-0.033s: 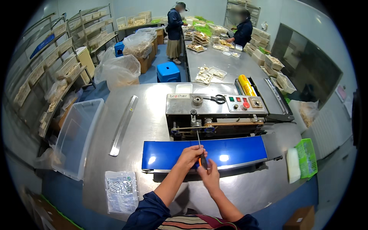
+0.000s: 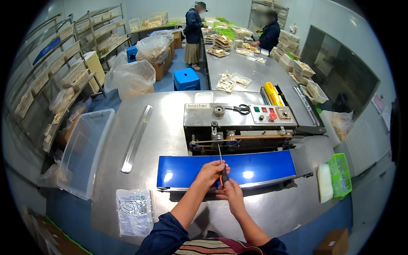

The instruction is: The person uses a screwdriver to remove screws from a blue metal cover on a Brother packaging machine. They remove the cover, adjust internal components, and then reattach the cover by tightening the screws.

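A screwdriver (image 2: 225,175) with a black and orange handle points away from me into the machine's open front. My left hand (image 2: 211,172) pinches it where the shaft meets the handle. Around the handle's near end are the fingers of my right hand (image 2: 231,195). The screwdriver's tip reaches the pulleys and belts (image 2: 217,138) of the metal sealing machine (image 2: 199,120); what it touches there is too small to make out. Both hands are above the blue conveyor belt (image 2: 267,165) in front of the machine.
Scissors (image 2: 242,109) and a round metal part (image 2: 219,110) lie on the machine. A long metal strip (image 2: 137,140) and a clear plastic bag of parts (image 2: 135,212) are on the left; beyond stands a clear bin (image 2: 87,155). Right is a green basket (image 2: 340,176). Two people work farther back.
My right hand has shifted slightly around the handle, its fingers now reaching under it toward the left. The left hand stays in place.
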Tool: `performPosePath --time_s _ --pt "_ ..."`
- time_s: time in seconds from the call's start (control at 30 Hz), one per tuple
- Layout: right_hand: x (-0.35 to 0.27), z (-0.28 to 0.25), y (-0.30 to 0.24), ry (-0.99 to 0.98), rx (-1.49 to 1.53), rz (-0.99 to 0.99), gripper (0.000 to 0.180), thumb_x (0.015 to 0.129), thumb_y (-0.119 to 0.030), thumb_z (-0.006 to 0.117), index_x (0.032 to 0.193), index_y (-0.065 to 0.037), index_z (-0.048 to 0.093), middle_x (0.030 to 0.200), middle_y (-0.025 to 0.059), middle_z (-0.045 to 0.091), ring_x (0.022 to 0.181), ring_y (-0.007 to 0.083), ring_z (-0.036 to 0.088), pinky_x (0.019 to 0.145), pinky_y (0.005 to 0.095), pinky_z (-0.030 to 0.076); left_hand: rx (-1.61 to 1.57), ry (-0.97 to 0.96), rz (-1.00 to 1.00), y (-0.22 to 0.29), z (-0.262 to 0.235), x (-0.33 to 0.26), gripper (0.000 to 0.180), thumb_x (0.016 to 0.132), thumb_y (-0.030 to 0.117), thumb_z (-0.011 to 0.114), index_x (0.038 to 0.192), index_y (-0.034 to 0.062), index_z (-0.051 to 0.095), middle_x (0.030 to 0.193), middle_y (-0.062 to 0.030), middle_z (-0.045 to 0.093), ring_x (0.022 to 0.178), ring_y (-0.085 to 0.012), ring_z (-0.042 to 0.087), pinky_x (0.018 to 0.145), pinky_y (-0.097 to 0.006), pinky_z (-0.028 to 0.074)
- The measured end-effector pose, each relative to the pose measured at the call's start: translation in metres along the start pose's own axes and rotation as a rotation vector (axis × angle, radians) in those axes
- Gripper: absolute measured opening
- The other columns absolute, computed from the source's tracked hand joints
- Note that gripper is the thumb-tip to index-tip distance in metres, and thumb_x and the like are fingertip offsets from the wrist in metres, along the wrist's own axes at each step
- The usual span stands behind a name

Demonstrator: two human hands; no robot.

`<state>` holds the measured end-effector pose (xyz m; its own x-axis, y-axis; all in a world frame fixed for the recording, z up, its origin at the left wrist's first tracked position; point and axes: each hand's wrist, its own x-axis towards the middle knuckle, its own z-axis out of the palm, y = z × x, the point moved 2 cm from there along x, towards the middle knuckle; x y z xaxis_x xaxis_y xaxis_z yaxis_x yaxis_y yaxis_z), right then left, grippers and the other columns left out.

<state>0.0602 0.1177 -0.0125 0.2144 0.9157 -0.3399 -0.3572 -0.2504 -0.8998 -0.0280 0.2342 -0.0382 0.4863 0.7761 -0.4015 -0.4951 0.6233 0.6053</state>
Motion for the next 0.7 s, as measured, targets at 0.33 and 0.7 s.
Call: performPosePath --time_s 0.33,0.7 --pt "0.003 0.007 0.000 0.223 -0.737 -0.700 0.041 0.074 -0.009 0.067 0.112 0.003 0.054 0.090 0.0188 0.056 0.071 0.0296 0.059 0.059 0.0352 0.049 0.399 -0.010 -0.026 0.021 0.008 -0.019 0.039 0.084 0.021 0.065 0.114 -0.0014 0.053 0.098 -0.0105 0.062 0.083 -0.0182 0.061 0.075 -0.031 0.051" --pt "0.009 -0.002 -0.010 0.169 -0.344 -0.418 0.048 0.078 -0.009 0.065 0.121 0.001 0.046 0.094 0.0144 0.058 0.075 0.0238 0.060 0.065 0.0350 0.049 0.013 -0.138 -0.020 0.002 0.005 -0.002 0.031 0.083 0.005 0.060 0.112 -0.0015 0.051 0.098 -0.0112 0.059 0.090 -0.0210 0.058 0.085 -0.033 0.047"
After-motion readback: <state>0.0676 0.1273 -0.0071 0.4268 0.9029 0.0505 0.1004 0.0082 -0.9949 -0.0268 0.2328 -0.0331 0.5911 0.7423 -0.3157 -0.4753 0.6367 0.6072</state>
